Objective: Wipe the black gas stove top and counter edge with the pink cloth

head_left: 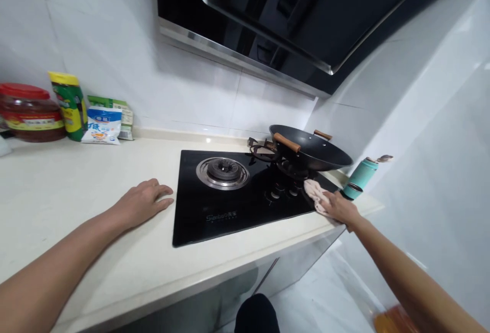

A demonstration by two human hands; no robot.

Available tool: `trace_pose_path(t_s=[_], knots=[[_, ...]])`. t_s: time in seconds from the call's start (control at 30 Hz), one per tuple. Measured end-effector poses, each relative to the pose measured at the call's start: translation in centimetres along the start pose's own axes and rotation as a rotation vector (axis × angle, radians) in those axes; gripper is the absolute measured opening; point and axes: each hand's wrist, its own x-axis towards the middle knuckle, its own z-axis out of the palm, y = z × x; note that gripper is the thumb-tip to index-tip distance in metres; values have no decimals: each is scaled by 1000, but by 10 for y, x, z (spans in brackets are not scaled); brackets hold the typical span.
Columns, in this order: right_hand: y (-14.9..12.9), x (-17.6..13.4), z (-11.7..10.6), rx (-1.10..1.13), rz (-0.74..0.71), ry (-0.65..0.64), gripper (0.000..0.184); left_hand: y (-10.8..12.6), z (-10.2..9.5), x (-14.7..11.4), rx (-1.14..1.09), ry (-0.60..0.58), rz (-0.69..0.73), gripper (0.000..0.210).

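My right hand [340, 209] is closed on a pale pink cloth [316, 194], which lies against the front right part of the black glass gas stove [237, 205]. Two control knobs [281, 190] are just left of the cloth. On the counter [153, 256], left of the stove, rests my left hand [143, 200], its fingers loosely apart and holding nothing. The stove's left burner [223, 170] is bare, without a pan support. A black wok [314, 147] with wooden handles sits over the right burner side.
A teal bottle [360, 177] stands at the counter's right end. Behind the stove, a black pan support [264, 150] lies near the wall. At the back left are a red-lidded jar [30, 113], a green-and-yellow canister [71, 108] and packets [102, 125]. A range hood [252, 22] hangs overhead.
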Motion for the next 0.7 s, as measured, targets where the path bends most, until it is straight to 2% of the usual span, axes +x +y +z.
trace_pose_path(t_s=[0.13,0.23,0.3,0.43,0.53,0.63,0.7], knots=[[-59,-21,-8,44,33,-35,41,-1,1,1,30,-14,-17,59],[-103,-37,-29,90,90,-50,43,-1,2,1,56,-13,-14,60],[-133,-46,-47,135,75,-44,43,3,3,0,85,3,-19,61],[-200,-58,-85,275,-79,-11,43,18,0,-7,161,16,-23,60],[-261,-64,-109,429,-277,42,43,24,-8,-20,142,-41,27,59],[-324,-71,-130,575,-501,82,48,17,-20,-46,2,-76,71,58],[-364,-74,-144,638,-646,94,52,7,-28,-74,-77,-25,54,56]])
